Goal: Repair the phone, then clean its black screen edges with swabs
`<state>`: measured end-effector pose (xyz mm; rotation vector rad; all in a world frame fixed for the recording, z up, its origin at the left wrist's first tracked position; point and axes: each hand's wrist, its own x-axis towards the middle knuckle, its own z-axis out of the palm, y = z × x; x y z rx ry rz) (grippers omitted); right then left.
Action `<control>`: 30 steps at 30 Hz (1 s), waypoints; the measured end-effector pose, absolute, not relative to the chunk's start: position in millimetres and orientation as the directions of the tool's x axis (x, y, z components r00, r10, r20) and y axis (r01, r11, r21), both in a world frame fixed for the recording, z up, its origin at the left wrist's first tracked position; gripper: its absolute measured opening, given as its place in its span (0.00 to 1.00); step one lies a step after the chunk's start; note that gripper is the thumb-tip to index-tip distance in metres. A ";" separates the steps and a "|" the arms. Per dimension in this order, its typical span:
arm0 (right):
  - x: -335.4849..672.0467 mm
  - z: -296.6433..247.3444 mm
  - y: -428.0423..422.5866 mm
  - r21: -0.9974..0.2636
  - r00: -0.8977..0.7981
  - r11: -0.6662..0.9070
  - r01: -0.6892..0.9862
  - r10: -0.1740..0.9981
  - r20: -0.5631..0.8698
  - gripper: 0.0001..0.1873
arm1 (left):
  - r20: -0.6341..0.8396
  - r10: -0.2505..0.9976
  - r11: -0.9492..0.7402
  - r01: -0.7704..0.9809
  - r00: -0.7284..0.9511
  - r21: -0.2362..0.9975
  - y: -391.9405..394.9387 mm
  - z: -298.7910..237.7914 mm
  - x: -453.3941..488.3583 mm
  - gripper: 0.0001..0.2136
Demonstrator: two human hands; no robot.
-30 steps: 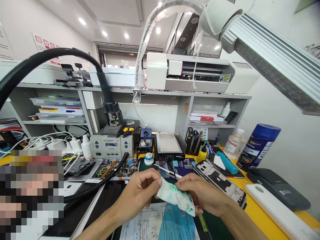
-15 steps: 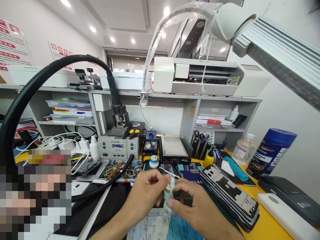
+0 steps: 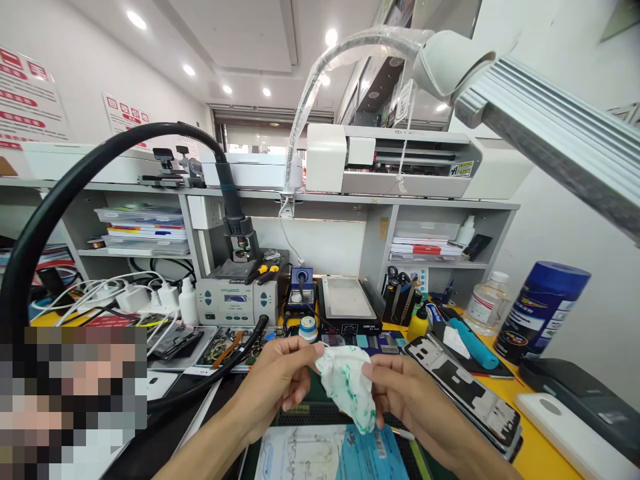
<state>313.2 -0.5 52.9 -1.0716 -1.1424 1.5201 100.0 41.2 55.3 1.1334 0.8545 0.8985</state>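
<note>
A crumpled white cloth with green stains hangs between both of my hands, above the front of the bench. My left hand pinches its upper left corner with thumb and fingers. My right hand grips its right side, fingers curled round the fabric. Under the cloth lies a blue and white printed sheet on a dark green mat.
A stack of phone frames lies right of my hands. Behind stand a soldering station, a hot plate, a tool holder, a clear bottle and a blue canister. A black hose arcs at left, a lamp arm overhead.
The cloth was bunched small between my fingers half a second ago; now it is pulled open again and hangs lower. The view has tilted slightly.
</note>
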 end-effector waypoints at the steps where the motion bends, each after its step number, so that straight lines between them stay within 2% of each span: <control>1: 313.8 53.0 0.1 -0.964 -0.197 -0.169 -0.204 0.972 -0.128 0.18 | -0.113 0.908 0.188 -0.151 0.402 0.970 41.2 55.9 100.5 0.19; 7: 317.9 55.8 3.2 -0.893 -0.244 -0.250 -0.373 0.956 -0.166 0.10 | -0.123 0.894 0.223 -0.191 0.430 0.956 37.8 60.6 101.8 0.15; 11: 318.0 57.2 2.8 -0.859 -0.308 -0.291 -0.420 0.937 -0.167 0.07 | -0.170 0.838 0.305 -0.188 0.518 0.933 29.1 59.5 104.6 0.22; 13: 318.8 56.5 1.9 -0.850 -0.339 -0.319 -0.419 0.924 -0.179 0.08 | -0.174 0.817 0.330 -0.199 0.550 0.923 24.5 58.0 107.5 0.24; 17: 323.0 51.9 -0.2 -0.856 -0.374 -0.336 -0.393 0.909 -0.185 0.10 | -0.136 0.820 0.321 -0.250 0.556 0.914 20.7 58.4 111.2 0.20; 22: 326.5 47.8 -0.7 -0.877 -0.385 -0.312 -0.366 0.908 -0.162 0.19 | -0.089 0.847 0.285 -0.306 0.524 0.908 22.2 62.4 107.6 0.21; 26: 325.1 50.3 0.0 -0.885 -0.388 -0.299 -0.357 0.910 -0.150 0.17 | -0.067 0.852 0.263 -0.312 0.519 0.913 21.0 62.8 104.9 0.21; 30: 323.5 53.5 0.1 -0.889 -0.379 -0.294 -0.351 0.913 -0.152 0.09 | -0.052 0.853 0.248 -0.315 0.520 0.916 19.4 61.9 103.6 0.19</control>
